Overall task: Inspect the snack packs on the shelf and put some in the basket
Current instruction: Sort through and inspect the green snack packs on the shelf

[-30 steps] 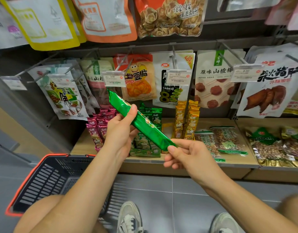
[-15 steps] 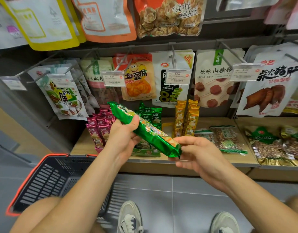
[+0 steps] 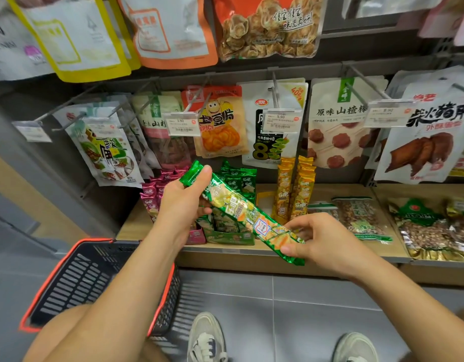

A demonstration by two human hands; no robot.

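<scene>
– Left hand [image 3: 182, 202] grips the upper end of the green snack pack [image 3: 241, 207], thumb on top and fingers curled below it, yes?

– Yes. And the right hand [image 3: 327, 241] pinches the lower end between thumb and fingers. So 2 hands hold 1 pack, slanted in the air in front of the shelf [image 3: 133, 226], with the printed face turned up.

– Where is the basket?

– The basket [image 3: 79, 280] is low at the left, beside the left forearm, well apart from the pack.

– How will the pack handle, in your opinion?

– I think it is light. The foil looks glossy, so it is probably slippery and a little crinkly. The print suggests crackers inside, so I judge it fragile: squeezing or bending the middle may break them.

– Then where to take hold?

– At the flat sealed ends, or with 1 hand loosely around the middle. Better to lay it into the basket than to drop it.
</scene>
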